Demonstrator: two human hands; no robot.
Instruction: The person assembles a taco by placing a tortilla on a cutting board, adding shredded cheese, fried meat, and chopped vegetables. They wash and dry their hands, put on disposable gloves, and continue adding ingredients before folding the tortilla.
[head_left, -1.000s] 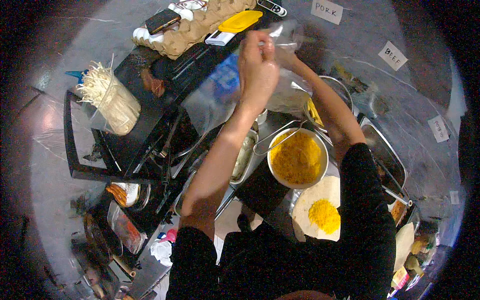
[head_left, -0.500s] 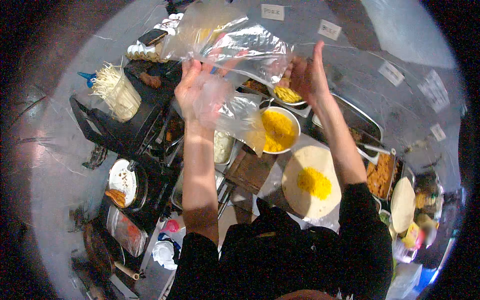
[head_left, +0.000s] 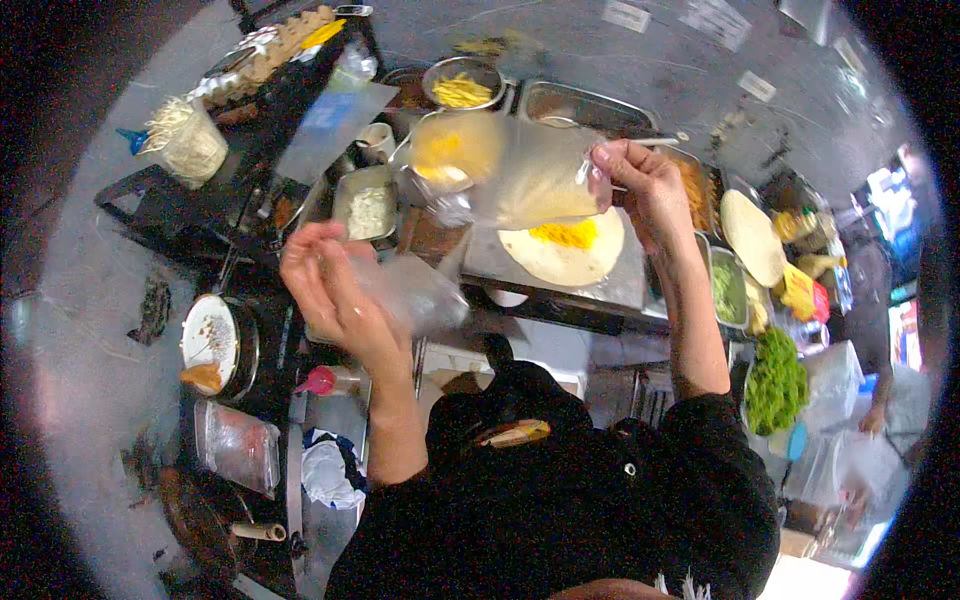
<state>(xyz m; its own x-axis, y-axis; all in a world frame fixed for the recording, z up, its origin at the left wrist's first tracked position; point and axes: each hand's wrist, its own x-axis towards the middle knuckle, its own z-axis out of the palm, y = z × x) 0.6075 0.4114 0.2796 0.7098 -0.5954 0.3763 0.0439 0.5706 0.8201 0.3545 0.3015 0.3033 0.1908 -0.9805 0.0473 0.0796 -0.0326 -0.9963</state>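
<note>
My right hand [head_left: 645,185] pinches a thin clear plastic piece [head_left: 550,180] between thumb and fingers. It looks like a bag or a disposable glove and stretches left above the board. Lower to the left, my left hand [head_left: 335,290] has curled, blurred fingers. Another crumpled clear plastic piece [head_left: 415,290] hangs from it; the exact grip is hard to see. Under the right-hand plastic lies a round flatbread [head_left: 565,260] topped with yellow shreds [head_left: 570,233]. A bowl of yellow shreds [head_left: 445,150] shows partly through the plastic.
A bowl of yellow strips [head_left: 462,90], a tray of white food [head_left: 368,205] and a metal tray [head_left: 585,105] stand around the board. White strands [head_left: 190,150] fill a tub at left. Lettuce [head_left: 777,380] and another flatbread [head_left: 752,238] are at right.
Both hands have come down toward me and spread apart. The right now grips the plastic piece it was reaching toward; the other piece has come down with the left. The view has swung right.
</note>
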